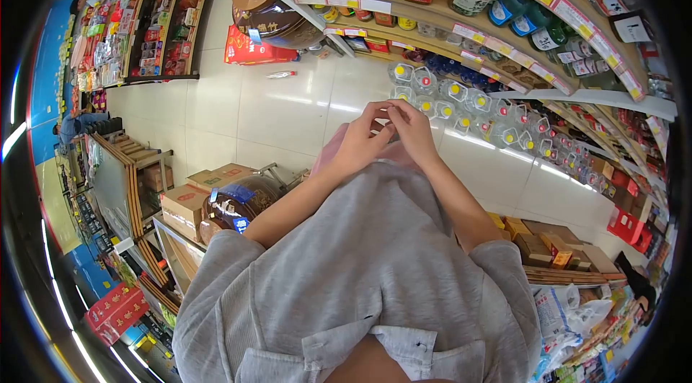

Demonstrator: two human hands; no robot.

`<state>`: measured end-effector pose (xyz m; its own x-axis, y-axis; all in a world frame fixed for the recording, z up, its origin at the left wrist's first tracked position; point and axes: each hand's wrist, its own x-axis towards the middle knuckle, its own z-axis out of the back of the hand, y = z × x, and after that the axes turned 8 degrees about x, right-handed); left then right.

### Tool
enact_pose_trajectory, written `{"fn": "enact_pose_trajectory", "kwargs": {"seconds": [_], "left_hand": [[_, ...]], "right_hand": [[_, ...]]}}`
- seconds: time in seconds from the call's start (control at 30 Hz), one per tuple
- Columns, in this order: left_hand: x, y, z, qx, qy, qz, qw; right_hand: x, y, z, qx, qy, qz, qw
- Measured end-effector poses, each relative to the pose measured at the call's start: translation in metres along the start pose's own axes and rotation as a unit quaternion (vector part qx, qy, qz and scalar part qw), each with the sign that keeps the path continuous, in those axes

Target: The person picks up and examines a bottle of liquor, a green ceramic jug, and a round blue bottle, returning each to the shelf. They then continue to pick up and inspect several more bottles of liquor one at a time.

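In front of my grey shirt, my left hand (366, 141) and my right hand (414, 129) meet with bent fingers. Their fingertips press together near the top, and a gap shows between the curled fingers. Whether something small is pinched there I cannot make out. Closest beyond them, clear plastic jugs (445, 110) with yellow and red caps stand in rows on the tiled floor (277, 120). Neither hand touches the jugs.
Ahead and to the right, a shelf (425, 5) carries bottles of liquor. A large brown jar (285, 23) stands at its end beside a red box (252, 48). To my left are another brown jar (241, 203) and cartons (184, 206). Boxes (533, 247) lie on the right.
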<state>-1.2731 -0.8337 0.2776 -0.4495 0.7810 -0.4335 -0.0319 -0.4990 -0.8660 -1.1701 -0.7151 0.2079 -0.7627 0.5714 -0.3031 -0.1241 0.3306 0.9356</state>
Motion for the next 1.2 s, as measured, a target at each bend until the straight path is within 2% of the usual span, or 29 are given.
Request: {"fn": "enact_pose_trajectory", "kwargs": {"seconds": [0.2, 0.43, 0.6, 0.7, 1.0, 1.2], "left_hand": [[0.000, 0.010, -0.007, 0.023, -0.029, -0.048, 0.998], [0.004, 0.002, -0.004, 0.049, -0.001, -0.070, 0.996], [0.000, -0.003, -0.007, 0.085, 0.009, -0.070, 0.994], [0.002, 0.011, -0.010, 0.088, 0.014, -0.101, 0.991], [-0.002, 0.015, 0.000, 0.081, 0.040, -0.088, 0.992], [-0.006, 0.020, 0.005, 0.069, 0.012, -0.088, 0.994]], "right_hand": [[-0.007, 0.004, 0.000, 0.004, -0.004, 0.011, 1.000], [-0.015, 0.018, 0.007, -0.045, -0.018, 0.009, 0.999], [-0.021, 0.008, 0.006, -0.010, -0.039, 0.028, 0.999], [-0.025, -0.004, 0.007, 0.006, -0.048, 0.024, 0.999], [-0.029, -0.007, -0.003, 0.009, -0.059, 0.012, 0.998], [-0.028, -0.007, -0.012, -0.007, -0.049, 0.014, 0.999]]}}
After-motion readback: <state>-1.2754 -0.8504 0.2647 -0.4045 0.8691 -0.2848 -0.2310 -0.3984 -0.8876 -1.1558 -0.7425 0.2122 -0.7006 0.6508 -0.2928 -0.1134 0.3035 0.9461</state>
